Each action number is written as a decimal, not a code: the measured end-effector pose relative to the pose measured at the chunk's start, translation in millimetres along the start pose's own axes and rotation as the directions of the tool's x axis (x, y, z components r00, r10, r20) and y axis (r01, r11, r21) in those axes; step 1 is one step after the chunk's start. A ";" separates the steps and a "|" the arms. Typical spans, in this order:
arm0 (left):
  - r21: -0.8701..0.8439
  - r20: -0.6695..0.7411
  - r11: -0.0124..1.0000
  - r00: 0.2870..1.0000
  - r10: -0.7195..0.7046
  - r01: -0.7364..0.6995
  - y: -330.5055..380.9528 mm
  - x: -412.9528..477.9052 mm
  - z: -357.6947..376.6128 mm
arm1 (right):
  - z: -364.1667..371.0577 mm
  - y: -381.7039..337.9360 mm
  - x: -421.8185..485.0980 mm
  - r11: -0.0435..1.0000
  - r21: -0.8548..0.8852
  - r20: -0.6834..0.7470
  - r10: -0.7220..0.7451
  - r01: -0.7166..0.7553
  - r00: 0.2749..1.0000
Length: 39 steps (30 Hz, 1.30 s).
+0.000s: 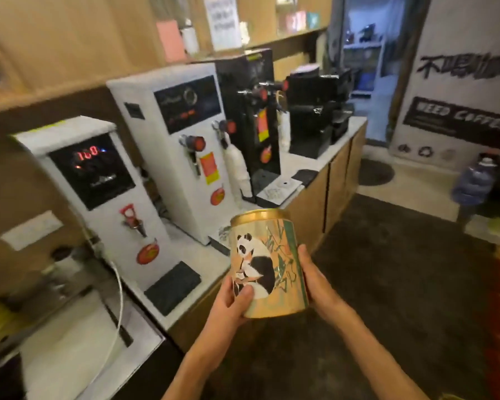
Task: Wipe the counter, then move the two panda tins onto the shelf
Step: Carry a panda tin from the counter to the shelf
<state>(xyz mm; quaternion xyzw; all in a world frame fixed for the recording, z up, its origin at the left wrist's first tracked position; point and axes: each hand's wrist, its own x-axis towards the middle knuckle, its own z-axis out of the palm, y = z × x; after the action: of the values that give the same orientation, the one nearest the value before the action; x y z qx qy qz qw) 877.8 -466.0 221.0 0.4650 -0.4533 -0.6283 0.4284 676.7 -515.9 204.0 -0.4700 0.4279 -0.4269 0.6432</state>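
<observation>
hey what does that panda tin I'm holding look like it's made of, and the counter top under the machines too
Panda tin: probably thin metal with a printed, slightly glossy wrap; the gold rim and lid catch the light like tinplate, though coated card can't be ruled out. Both hands, left hand and right hand, grip its sides.

Counter top: pale, smooth and matte, like stone or laminate; the blur leaves it open. Its front looks like wood.

Counter (pixel 324 166) crowded by dispensers (pixel 171 157); open floor (pixel 401 284) on the right.
</observation>
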 end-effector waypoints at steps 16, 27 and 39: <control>0.360 -0.547 0.823 0.614 0.568 -0.440 232.2 119.7 -75.2 | 75.6 -262.1 264.7 0.835 -0.163 0.785 -0.213 0.526 0.581; 0.768 -0.445 0.623 0.579 0.683 -0.145 474.3 205.1 -243.3 | 248.4 -442.1 469.5 0.699 -0.070 0.842 -0.342 0.712 0.418; 0.679 -0.612 0.734 0.562 0.557 0.012 526.0 356.7 -473.4 | 411.7 -455.6 695.0 0.784 -0.388 0.779 -0.002 0.485 0.627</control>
<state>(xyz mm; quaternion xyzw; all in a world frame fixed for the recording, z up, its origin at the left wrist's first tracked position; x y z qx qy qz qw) 1328.1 -1006.2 586.2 0.7211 -0.4662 -0.0944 0.5037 1188.7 -1166.9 621.2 -0.8260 0.1617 -0.1375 0.5222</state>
